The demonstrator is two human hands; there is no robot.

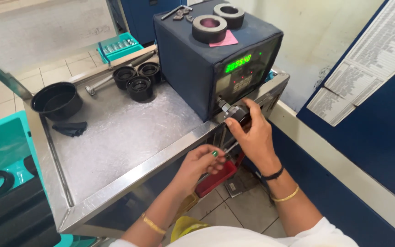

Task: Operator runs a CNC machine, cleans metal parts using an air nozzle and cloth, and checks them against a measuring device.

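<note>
Right hand (251, 132): clamped on a metal knob (232, 111) at the covered box (193, 68).
Left hand (202, 162): closed on a thin rod (231, 147).
Nearby: black rings (138, 77), black bowl (58, 99).
Room: bare steel table (115, 137) up to its front edge.

Small dark metal knob (235, 111) at the covered box's (216, 64) lower front, thin rod (230, 147) just below.

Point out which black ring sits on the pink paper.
The nearer ring atop the covered box; it overlaps the pink paper, while the farther ring rests on fabric.
</note>
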